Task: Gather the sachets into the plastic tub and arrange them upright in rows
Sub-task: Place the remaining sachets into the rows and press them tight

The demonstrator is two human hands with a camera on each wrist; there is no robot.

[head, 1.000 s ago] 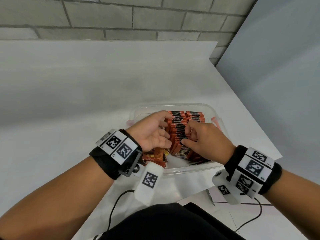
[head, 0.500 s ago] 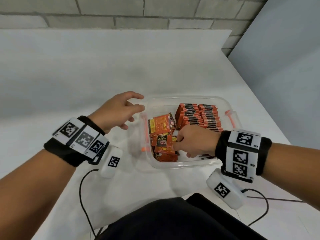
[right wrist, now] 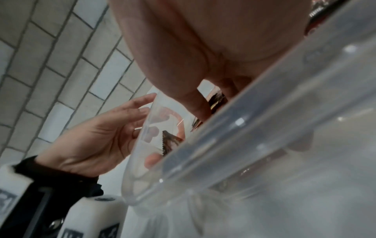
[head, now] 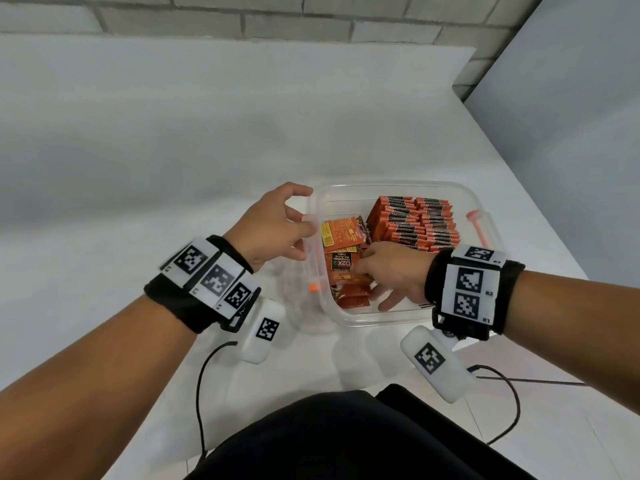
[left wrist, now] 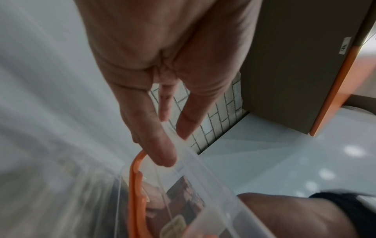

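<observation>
A clear plastic tub (head: 381, 322) sits on the white table. Upright orange sachets (head: 415, 223) fill its far right part in two rows. Loose sachets (head: 341, 233) lie flat and tilted in its left part. My left hand (head: 304, 213) is outside the tub's left wall, thumb by the rim (left wrist: 213, 177) and orange handle (left wrist: 135, 185), fingers loosely spread against the wall (right wrist: 140, 116). My right hand (head: 367, 284) reaches into the loose heap, thumb on a black-labelled sachet (head: 341, 265). In the right wrist view a sachet edge (right wrist: 217, 98) shows between thumb and fingers.
The table (head: 207, 168) runs far to the left and back to a brick wall (head: 277, 22). Its right edge slants past the tub, beside a grey partition (head: 571, 133). A second orange handle (head: 476, 223) sticks out on the tub's right side. Black cables (head: 201, 393) hang at the near edge.
My left hand came out of the tub, swung out to the left, and has come back against the tub's left wall. My right hand stayed low among the loose sachets.
</observation>
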